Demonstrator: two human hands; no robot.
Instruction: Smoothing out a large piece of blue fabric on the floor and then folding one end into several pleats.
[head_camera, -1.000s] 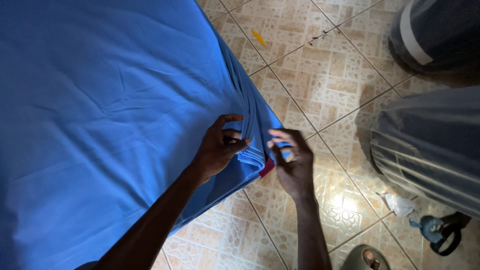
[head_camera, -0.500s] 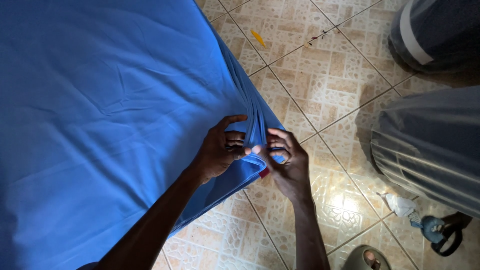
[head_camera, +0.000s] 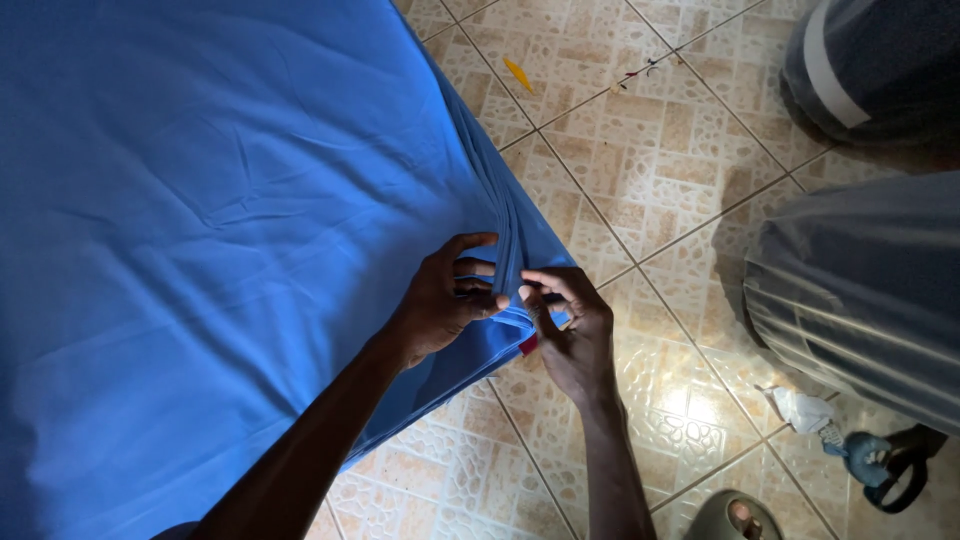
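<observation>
— Where are we with the blue sheet (head_camera: 200, 200)?

— It lies stretched over the mattress, and its corner hangs gathered in folds at the lower right, just above the tiled floor (head_camera: 640, 160). Our left hand (head_camera: 440, 300) is closed on the bunched cloth at that corner; our right hand (head_camera: 570, 330) pinches the folds from the other side, fingertips almost touching the left's.

— How do we handle this well?

— We judge it best to hold the pleats tight and flat between both hands, and pull evenly so the top stays smooth. A bit of red (head_camera: 528, 345) shows under the corner; we can't tell what it is.

— Room to move?

— The corner edge is right under our hands, with bare tile below and to the right. Farther right, grey striped fabric (head_camera: 860, 300) sits well apart, and a white scrap (head_camera: 800, 408) and a blue-handled object (head_camera: 880, 462) lie on the floor near it. A small yellow bit (head_camera: 518, 74) lies farther up.
</observation>
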